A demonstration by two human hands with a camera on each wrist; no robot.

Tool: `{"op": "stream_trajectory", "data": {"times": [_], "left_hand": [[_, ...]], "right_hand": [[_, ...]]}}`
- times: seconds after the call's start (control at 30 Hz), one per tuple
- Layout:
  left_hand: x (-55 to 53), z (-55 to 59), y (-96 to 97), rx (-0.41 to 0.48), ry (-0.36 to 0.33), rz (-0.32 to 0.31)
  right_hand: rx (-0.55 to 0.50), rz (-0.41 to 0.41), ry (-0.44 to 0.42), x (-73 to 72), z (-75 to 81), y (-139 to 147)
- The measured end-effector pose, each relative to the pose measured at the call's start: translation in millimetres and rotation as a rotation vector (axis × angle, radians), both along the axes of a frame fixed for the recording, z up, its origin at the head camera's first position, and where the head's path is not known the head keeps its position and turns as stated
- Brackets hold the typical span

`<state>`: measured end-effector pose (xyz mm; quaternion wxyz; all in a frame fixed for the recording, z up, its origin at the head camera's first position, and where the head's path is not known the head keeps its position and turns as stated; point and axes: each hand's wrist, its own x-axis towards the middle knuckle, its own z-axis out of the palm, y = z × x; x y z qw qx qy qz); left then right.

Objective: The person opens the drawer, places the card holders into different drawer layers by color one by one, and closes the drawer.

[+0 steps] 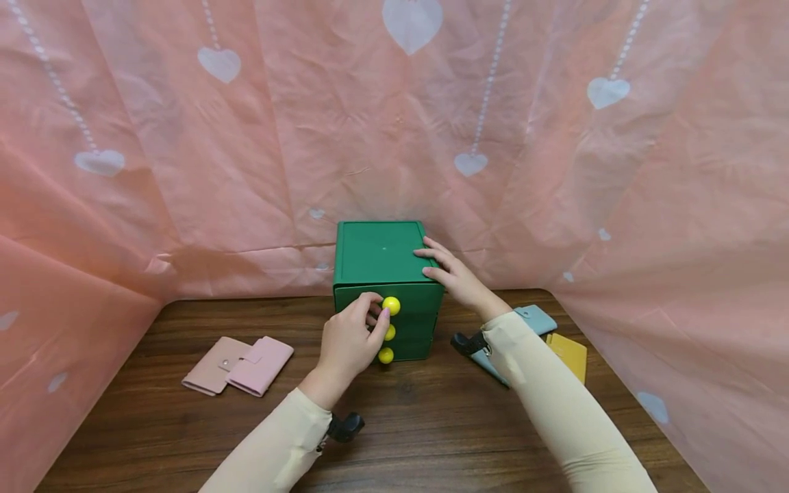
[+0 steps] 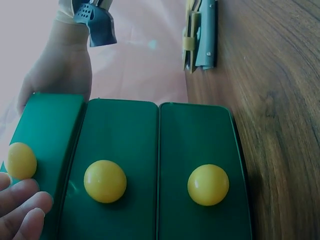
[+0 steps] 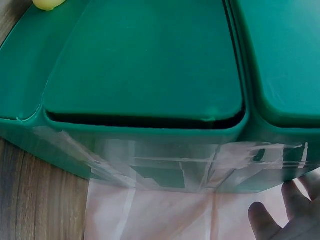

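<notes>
A green box of stacked drawers (image 1: 379, 253) stands on the table, a round yellow knob on each of its three fronts. My left hand (image 1: 350, 339) pinches the top knob (image 1: 391, 305) between thumb and fingers. Below it are the middle knob (image 2: 105, 181) and the bottom knob (image 2: 208, 185). The top drawer front (image 2: 47, 125) appears to stand out a little from the one below. My right hand (image 1: 459, 277) rests on the box's top right edge, fingers extended over the lid. Clear tape (image 3: 165, 162) runs along the side of the box.
Left of the box lie a beige wallet (image 1: 212, 366) and a pink wallet (image 1: 261, 366), overlapping. To the right, a light blue wallet (image 1: 536, 320) and a yellow wallet (image 1: 570, 356) sit partly behind my right sleeve. A pink curtain (image 1: 394, 150) hangs behind the table.
</notes>
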<state>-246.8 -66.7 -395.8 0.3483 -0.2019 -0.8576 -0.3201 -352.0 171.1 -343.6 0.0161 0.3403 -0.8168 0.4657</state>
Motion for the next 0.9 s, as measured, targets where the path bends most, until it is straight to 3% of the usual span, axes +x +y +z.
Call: {"op": "stream_trajectory", "data": {"times": [0.9], "left_hand": [[-4.5, -0.5, 13.0, -0.015, 0.071, 0.087]], "right_hand": [[-0.031, 0.053, 0.004, 2.3, -5.2, 8]]}}
